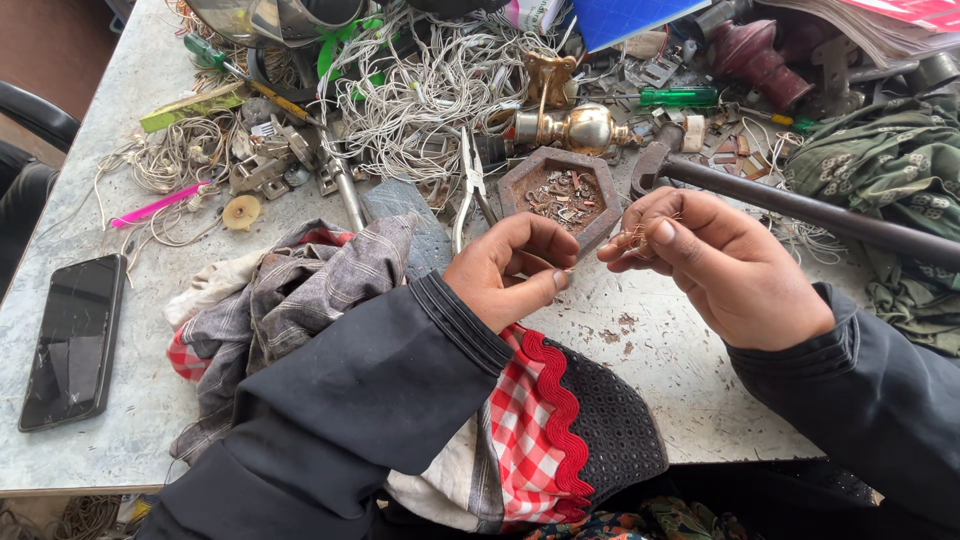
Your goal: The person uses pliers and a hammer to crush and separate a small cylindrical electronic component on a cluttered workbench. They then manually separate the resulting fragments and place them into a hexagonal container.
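Head view. Both hands are raised just above the worktable (650, 370), close together and nearly touching at the fingertips. The right hand (725, 265) has its fingers curled and its thumb and forefinger pressed together on a small tuft of thin copper-coloured wire (637, 238), which sticks out towards the left hand; the grip is tight and the palm is closed, which suits holding fine strands steady. The left hand (515, 268) is also curled, thumb against forefinger, apparently pinching a thin strand or sliver that points towards the right hand; what exactly it holds is too small to tell.

Just beyond the fingertips of both hands sits a hexagonal tray (560, 190) filled with small metal scraps, placed within easy reach, likely as a catch for bits. Pliers (470, 185) lie just beyond the left hand. A long dark metal bar (800, 210) runs beyond the right hand. Further off lies a tangle of white wire (420, 90) and a brass fitting (580, 128). A checked cloth (300, 280) lies under the left forearm. A dark phone (75, 340) rests well apart, to the left.
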The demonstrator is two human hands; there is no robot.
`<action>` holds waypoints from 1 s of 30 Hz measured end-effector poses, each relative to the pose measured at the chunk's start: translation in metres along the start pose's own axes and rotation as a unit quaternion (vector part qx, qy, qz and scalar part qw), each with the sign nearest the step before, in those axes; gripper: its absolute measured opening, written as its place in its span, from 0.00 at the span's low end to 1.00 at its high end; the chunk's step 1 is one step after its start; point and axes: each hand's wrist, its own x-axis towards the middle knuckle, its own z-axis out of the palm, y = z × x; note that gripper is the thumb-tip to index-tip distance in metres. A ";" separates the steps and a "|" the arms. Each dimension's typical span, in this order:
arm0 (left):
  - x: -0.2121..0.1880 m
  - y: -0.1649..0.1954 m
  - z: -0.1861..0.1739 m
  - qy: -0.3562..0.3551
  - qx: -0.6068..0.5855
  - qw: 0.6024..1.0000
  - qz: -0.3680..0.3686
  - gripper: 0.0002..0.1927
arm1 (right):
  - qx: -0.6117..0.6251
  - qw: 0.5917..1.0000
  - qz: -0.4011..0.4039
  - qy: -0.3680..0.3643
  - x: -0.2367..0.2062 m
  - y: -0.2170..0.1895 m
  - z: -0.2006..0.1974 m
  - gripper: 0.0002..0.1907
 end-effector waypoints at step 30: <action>-0.009 0.024 0.010 0.051 0.189 0.978 0.067 0.15 | -0.379 0.916 -0.126 -0.030 -0.004 -0.014 0.024 0.06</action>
